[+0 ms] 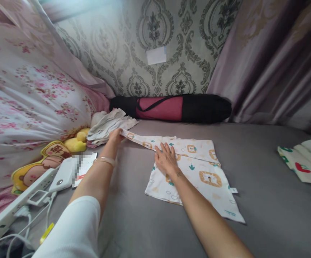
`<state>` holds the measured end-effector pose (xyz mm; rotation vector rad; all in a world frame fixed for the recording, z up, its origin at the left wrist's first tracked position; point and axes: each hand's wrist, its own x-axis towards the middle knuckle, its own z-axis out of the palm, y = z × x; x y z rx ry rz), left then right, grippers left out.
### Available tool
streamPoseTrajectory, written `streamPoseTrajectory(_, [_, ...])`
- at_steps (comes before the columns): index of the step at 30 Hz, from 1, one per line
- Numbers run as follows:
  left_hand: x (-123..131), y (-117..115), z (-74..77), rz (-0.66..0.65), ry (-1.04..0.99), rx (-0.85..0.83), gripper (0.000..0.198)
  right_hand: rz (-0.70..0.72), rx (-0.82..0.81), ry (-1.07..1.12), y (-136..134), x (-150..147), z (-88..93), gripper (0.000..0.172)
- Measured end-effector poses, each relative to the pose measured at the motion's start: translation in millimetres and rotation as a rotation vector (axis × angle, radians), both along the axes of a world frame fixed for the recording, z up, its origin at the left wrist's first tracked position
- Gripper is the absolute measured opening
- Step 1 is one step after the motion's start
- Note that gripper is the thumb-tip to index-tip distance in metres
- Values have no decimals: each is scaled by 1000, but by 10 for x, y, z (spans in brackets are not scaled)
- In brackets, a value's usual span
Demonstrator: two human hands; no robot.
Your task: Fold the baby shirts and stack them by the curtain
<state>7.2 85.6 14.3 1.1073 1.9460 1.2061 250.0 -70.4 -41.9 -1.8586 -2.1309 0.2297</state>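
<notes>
A white garment (198, 193) with orange lion and green leaf prints lies spread on the grey bedsheet (128, 200), its upper part folded over into a band. At its far left end, my left hand (116, 135) is closed on a narrow strip of the cloth and holds it stretched out to the left. My right hand (166, 159) rests flat on the middle of the garment, fingers extended, near the fold. A small white tag sticks out from the right edge. Whether the strip is a sleeve or a leg I cannot tell.
Pale folded cloths (109, 125) are piled beyond my left hand. A black and red long bag (160, 108) lies along the wall. On the left are a power strip (18, 204), a white device (62, 174) and plush toys (76, 143); another printed cloth (306, 161) lies far right.
</notes>
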Motion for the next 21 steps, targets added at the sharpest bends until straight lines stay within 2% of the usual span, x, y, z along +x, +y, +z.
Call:
streamPoseTrajectory(3, [127, -35, 215, -37, -122, 50, 26, 0, -12, 29, -5, -12, -9, 48])
streamPoseTrajectory(6, [381, -130, 427, -141, -330, 215, 19, -16, 28, 173, 25, 8, 48, 47])
streamPoseTrajectory(9, [746, -300, 582, -258, -491, 379, 23, -144, 83, 484, 104, 124, 230, 46])
streamPoseTrajectory(11, [1032, -441, 635, -351, -530, 469, 26, -261, 22, 789, 160, 275, 405, 47])
streamPoseTrajectory(13, [1341, -593, 646, -449, -535, 538, 28, -352, -120, 1135, 191, 476, 573, 52])
streamPoseTrajectory(15, [1661, -751, 612, -554, -538, 571, 29, -368, -244, 1383, 187, 702, 694, 58])
streamPoseTrajectory(18, [2096, -981, 488, -691, -514, 593, 28, -360, -365, 1537, 137, 1025, 750, 71])
streamPoseTrajectory(21, [2333, -1147, 301, -867, -414, 548, 30, -396, -454, 1618, 91, 1262, 687, 84])
